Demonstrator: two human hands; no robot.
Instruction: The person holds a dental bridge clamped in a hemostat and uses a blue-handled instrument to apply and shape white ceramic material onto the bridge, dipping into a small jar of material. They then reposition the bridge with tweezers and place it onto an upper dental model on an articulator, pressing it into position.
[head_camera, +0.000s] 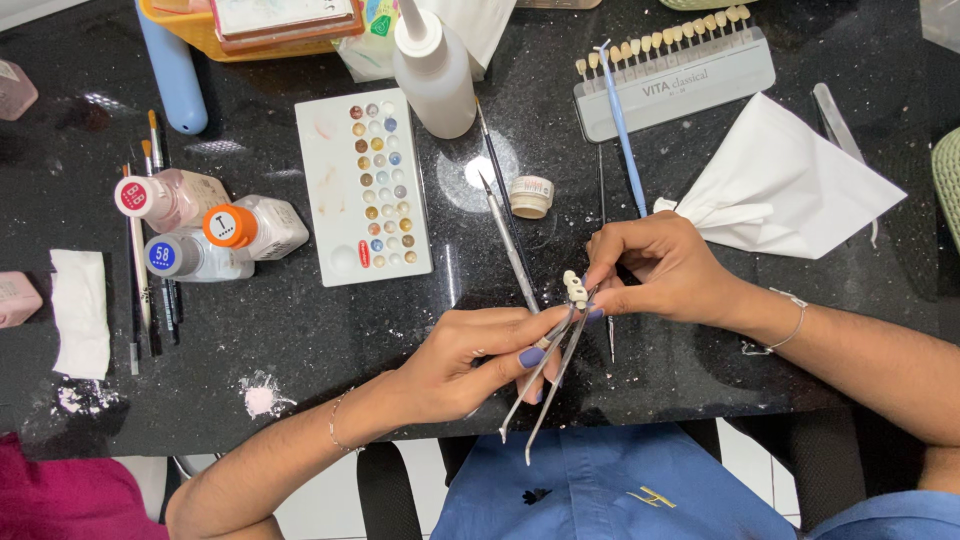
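Note:
My left hand (470, 360) grips long metal tweezers (545, 385) whose tips clamp a small cream row of model teeth (575, 288) just above the black stone table (300, 340). The same hand also holds a thin silver-handled brush (510, 250) that points up and left. My right hand (660, 268) is closed around the tweezers' tips, its fingertips touching the teeth piece. A blue-handled instrument (622, 125) runs from the top of that hand toward the back; I cannot tell whether the hand holds it.
A white palette with several coloured wells (365, 185) and a white squeeze bottle (435, 75) stand behind the hands. A grey tooth shade guide (675, 75) and folded white tissue (790, 185) are at the right. Small bottles (215, 230), brushes (140, 270) and a white pad (80, 310) lie at the left.

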